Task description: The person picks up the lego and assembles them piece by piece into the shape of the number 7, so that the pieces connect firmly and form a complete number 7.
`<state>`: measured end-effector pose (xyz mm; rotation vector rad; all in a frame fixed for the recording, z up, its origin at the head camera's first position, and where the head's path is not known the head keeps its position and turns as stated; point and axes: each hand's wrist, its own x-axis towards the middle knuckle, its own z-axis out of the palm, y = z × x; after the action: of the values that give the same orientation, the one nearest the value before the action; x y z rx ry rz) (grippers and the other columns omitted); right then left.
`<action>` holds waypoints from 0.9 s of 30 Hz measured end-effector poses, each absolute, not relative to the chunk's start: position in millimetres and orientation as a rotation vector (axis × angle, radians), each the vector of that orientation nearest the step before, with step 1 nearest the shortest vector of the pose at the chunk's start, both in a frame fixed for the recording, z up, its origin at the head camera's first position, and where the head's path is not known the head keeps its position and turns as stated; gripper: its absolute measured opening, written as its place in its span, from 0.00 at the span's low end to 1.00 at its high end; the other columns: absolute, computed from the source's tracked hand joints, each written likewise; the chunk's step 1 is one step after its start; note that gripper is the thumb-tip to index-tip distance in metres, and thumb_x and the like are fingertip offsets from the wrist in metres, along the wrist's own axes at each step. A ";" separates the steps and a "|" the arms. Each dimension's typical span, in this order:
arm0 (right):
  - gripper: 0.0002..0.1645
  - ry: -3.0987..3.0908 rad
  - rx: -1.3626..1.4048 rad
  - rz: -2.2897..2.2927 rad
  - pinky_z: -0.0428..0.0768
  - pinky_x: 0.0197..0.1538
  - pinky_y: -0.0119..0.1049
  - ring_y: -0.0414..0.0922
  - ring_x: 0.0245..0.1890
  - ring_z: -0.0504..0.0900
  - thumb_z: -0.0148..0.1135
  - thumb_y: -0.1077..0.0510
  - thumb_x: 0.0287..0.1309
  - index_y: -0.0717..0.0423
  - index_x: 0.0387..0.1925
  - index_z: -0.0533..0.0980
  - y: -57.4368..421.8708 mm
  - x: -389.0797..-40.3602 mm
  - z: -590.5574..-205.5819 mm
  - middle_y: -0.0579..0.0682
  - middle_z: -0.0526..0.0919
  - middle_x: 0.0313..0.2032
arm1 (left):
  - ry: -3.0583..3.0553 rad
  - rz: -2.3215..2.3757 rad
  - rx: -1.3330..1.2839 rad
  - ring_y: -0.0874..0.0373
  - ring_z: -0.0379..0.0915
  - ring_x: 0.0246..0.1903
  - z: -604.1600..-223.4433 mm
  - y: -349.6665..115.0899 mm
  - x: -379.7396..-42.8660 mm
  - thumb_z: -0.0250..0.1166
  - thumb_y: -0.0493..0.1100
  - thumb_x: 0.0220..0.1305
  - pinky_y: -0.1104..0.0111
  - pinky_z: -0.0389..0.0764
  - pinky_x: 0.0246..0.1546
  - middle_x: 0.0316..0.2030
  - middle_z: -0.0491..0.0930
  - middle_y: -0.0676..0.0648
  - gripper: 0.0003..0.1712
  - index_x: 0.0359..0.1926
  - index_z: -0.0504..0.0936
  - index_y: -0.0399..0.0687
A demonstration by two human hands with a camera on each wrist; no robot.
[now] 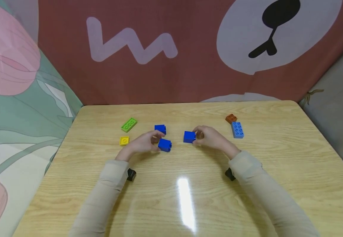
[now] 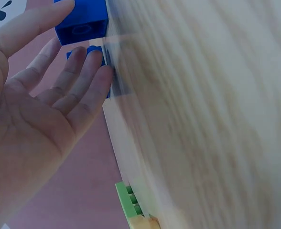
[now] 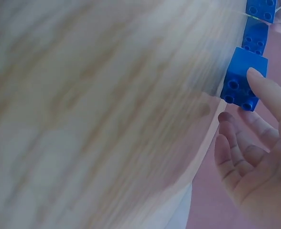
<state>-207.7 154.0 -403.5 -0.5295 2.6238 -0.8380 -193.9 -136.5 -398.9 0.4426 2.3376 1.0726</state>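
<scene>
My left hand (image 1: 143, 142) pinches a dark blue building brick (image 1: 164, 145) at its left end, thumb nearer me and index finger on the far side. The brick lies on its side, studs facing right. In the left wrist view the thumb rests on this blue brick (image 2: 85, 21), and the other fingers are loosely spread. Opposite, my right hand (image 1: 210, 136) pinches a second blue brick (image 1: 189, 137) by its studded right end. The right wrist view shows studs on this brick (image 3: 244, 78) turned towards the palm. A third blue brick (image 1: 160, 128) lies just behind the left fingers.
On the left of the wooden table (image 1: 159, 204) lie a lime green brick (image 1: 129, 125) and a yellow brick (image 1: 124, 141). At the back right, a brown brick (image 1: 231, 118) sits against a lighter blue brick (image 1: 237, 130). A printed cloth (image 1: 159, 82) hangs behind the table.
</scene>
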 end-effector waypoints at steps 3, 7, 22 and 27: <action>0.30 2.629 -0.545 -0.823 0.78 0.55 0.49 0.53 0.50 0.78 0.67 0.54 0.57 0.62 0.58 0.71 153.5 -208.1 -405.5 0.59 0.80 0.48 | 2.349 1.060 0.450 0.43 0.66 0.64 -399.0 -134.2 -194.5 0.67 0.34 0.58 0.52 0.70 0.65 0.63 0.69 0.40 0.31 0.63 0.69 0.44; 0.30 2.636 -0.555 -0.811 0.79 0.54 0.48 0.52 0.49 0.78 0.67 0.54 0.57 0.63 0.58 0.71 152.7 -209.1 -407.6 0.59 0.81 0.48 | 2.384 1.024 0.477 0.44 0.68 0.62 -399.9 -131.6 -195.1 0.67 0.35 0.58 0.53 0.70 0.66 0.62 0.71 0.40 0.29 0.61 0.71 0.43; 0.25 2.595 -0.542 -1.008 0.80 0.55 0.50 0.58 0.53 0.79 0.64 0.59 0.58 0.65 0.55 0.71 154.9 -208.7 -404.8 0.65 0.78 0.53 | 2.429 1.031 0.406 0.48 0.70 0.55 -402.0 -127.9 -198.3 0.68 0.35 0.56 0.55 0.73 0.61 0.56 0.74 0.41 0.24 0.55 0.74 0.45; 0.26 2.549 -0.474 -1.109 0.79 0.57 0.50 0.59 0.56 0.76 0.63 0.60 0.59 0.64 0.57 0.69 156.4 -212.2 -405.8 0.64 0.73 0.58 | 2.435 1.082 0.387 0.51 0.70 0.47 -402.1 -127.4 -199.5 0.69 0.35 0.55 0.61 0.74 0.51 0.47 0.76 0.41 0.25 0.53 0.73 0.43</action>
<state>-212.2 156.4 -405.8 -0.4740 2.5489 -1.1091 -199.5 -127.4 -402.1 0.3870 2.4354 1.0819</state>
